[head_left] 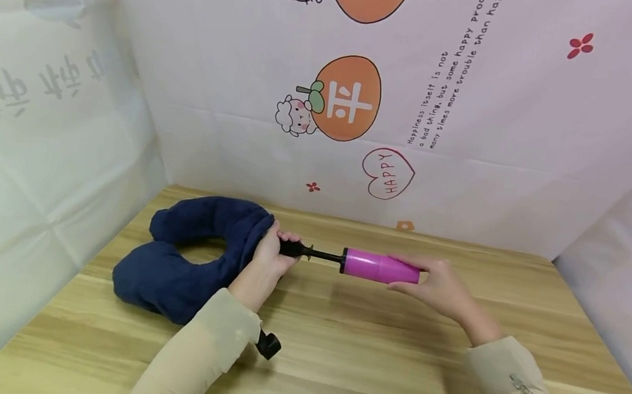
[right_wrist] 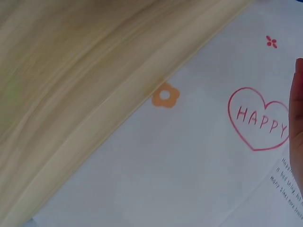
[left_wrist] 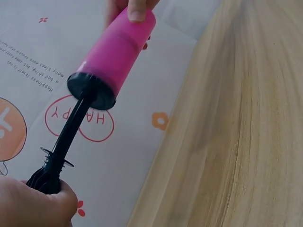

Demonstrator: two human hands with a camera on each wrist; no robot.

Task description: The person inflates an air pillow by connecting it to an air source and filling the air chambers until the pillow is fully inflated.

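Note:
A hand pump with a magenta barrel (head_left: 375,266) lies nearly level above the table, its black rod (head_left: 325,256) drawn out to the left. My left hand (head_left: 268,258) grips the black handle (head_left: 290,248), close against a navy U-shaped neck pillow (head_left: 166,277). Around the barrel's far right end curl the fingers and thumb of my right hand (head_left: 445,293). The left wrist view shows the rod (left_wrist: 73,125) running from handle to barrel between both hands. Only a strip of the right hand (right_wrist: 297,142) enters the right wrist view; the pump is outside it.
A black buckle on a strap (head_left: 268,346) hangs out below my left forearm. The wooden table (head_left: 365,384) meets a white printed cloth (head_left: 228,141) at the back, and similar cloth hangs at both sides.

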